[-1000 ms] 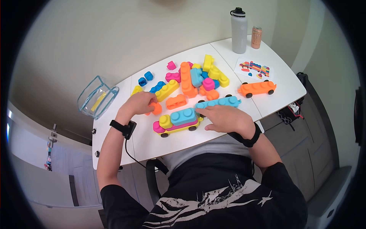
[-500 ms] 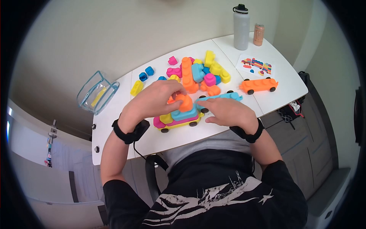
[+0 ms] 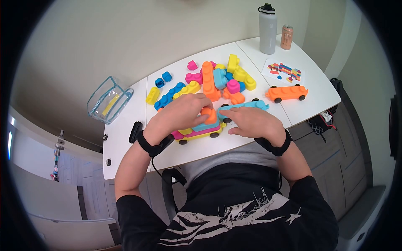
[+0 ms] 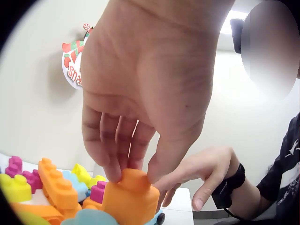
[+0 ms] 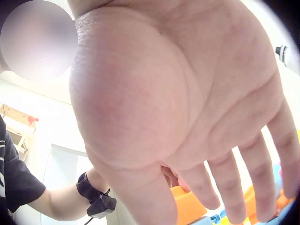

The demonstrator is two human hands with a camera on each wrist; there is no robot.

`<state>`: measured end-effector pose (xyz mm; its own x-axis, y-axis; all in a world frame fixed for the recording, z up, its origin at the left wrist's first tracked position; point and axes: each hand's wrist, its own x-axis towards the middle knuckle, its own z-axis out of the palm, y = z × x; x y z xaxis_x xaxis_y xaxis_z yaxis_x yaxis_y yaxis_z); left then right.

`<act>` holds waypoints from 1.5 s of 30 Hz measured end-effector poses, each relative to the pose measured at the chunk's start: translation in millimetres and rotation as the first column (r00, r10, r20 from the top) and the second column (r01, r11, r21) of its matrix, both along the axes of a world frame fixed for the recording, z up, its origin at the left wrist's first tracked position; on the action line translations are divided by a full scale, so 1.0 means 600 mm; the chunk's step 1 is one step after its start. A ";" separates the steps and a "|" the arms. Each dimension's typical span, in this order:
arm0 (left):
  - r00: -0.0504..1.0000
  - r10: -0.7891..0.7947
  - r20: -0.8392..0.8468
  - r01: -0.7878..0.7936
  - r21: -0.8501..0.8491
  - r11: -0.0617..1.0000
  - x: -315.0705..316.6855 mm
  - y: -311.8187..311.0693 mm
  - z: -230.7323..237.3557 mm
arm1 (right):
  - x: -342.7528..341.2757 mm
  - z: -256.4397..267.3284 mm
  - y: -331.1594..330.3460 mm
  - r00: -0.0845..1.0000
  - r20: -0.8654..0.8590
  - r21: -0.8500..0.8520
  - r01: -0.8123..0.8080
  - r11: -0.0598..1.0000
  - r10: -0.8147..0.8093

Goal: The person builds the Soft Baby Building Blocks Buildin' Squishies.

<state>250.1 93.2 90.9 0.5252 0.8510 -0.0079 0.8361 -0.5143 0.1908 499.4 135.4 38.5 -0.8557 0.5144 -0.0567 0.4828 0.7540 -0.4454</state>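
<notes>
My left hand (image 3: 184, 112) pinches an orange block (image 4: 129, 202) between thumb and fingertips. That block sits over the right end of a light blue block (image 3: 204, 127), which lies on a yellow wheeled base (image 3: 199, 136) with pink and yellow blocks. Fingers straight and spread, my right hand (image 3: 256, 122) hovers at the near side of a light blue wheeled base (image 3: 247, 106), its fingertips overlapping that base's left end in the head view. In the right wrist view the palm faces the camera and holds nothing.
Loose blocks, among them a long orange block (image 3: 208, 81) and a blue block (image 3: 169, 96), lie behind the hands. An orange wheeled base (image 3: 287, 93) and a picture sheet (image 3: 284, 72) are to the right. Farther back stand a bottle (image 3: 267, 33) and can (image 3: 286, 38); a clear case (image 3: 90, 106) is left.
The left hand has picked up the orange block from the table's left side, carried it right and brought it down over the light blue block. The right hand has hardly moved.
</notes>
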 end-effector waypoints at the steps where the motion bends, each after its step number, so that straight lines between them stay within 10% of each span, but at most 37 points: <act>1: 1.000 0.002 -0.003 -0.002 0.007 1.000 -0.002 0.002 -0.003 | 0.000 -0.003 0.001 1.000 -0.004 0.006 -0.006 1.000 0.006; 13: 0.962 0.178 0.208 -0.177 -0.022 0.984 -0.099 -0.005 0.007 | -0.017 -0.003 0.001 0.985 -0.159 0.021 0.071 0.997 -0.067; 21: 0.694 0.642 -0.328 -0.684 -0.022 0.729 -0.283 0.006 -0.104 | -0.070 -0.075 0.026 0.934 -0.355 0.057 0.067 0.996 -0.043; 27: 0.640 0.715 -0.280 -0.754 -0.049 0.655 -0.333 0.028 -0.193 | -0.080 -0.078 0.030 0.935 -0.353 -0.078 0.012 0.997 -0.038; 45: 0.668 0.728 -0.154 -0.740 -0.029 0.672 -0.301 -0.008 -0.114 | -0.079 -0.089 0.037 0.919 -0.389 0.053 -0.039 0.998 0.057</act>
<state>69.4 88.2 22.3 -0.2796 0.9534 -0.1132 0.9545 0.2888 0.0746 452.2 157.4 -14.9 -0.8289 0.4668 0.3082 0.2404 0.7948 -0.5572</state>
